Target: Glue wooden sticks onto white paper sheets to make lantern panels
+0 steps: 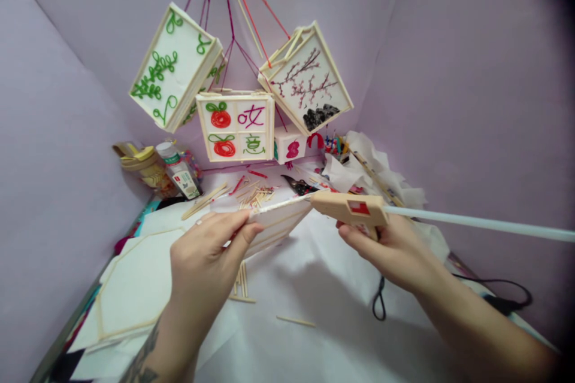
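Between thumb and fingers, my left hand [215, 251] pinches the near corner of a white paper panel [276, 226] with thin wooden strips, held tilted above the table. My right hand [381, 245] grips a beige hot glue gun [345, 209]. Its nozzle meets the far end of the panel's top edge; whether glue is coming out is too small to tell. A long pale glue stick [476, 221] sticks out of the gun's back toward the right. Below the panel, several thin wooden sticks [242, 281] lie on the white table covering [332, 335].
Decorated paper lanterns [236, 125] hang on cords at the back. Behind the panel lie pruning shears [297, 185] and a pile of short sticks [258, 196]. A bottle [179, 170] and a lidded cup [146, 167] stand back left. Framed white sheets [135, 287] lie left.
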